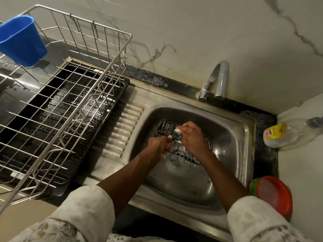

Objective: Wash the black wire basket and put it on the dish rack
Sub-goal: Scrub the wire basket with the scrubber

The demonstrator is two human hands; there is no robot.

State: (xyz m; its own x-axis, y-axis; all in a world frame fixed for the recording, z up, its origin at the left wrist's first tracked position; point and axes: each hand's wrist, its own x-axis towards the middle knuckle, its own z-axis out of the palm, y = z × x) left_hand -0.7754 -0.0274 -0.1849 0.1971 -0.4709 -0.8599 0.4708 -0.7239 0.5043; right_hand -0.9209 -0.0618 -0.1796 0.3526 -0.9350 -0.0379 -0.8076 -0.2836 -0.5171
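Black wire basket (pixel 166 126) sits in the sink (pixel 244 154) basin, tilted - thin black grid wire, rectangular, wet, with foam on the lower part. Left hand (pixel 157 145) grips its near-left rim. Right hand (pixel 192 137) pinches a small white-green scrub pad (pixel 178 131) against the top wires. The hands are close together and motion-blurred. The steel dish rack (pixel 70 102) stands left of the sink on a black tray. Bottle (pixel 286 133) lies on its side on the right counter - yellow label, print too blurred to read.
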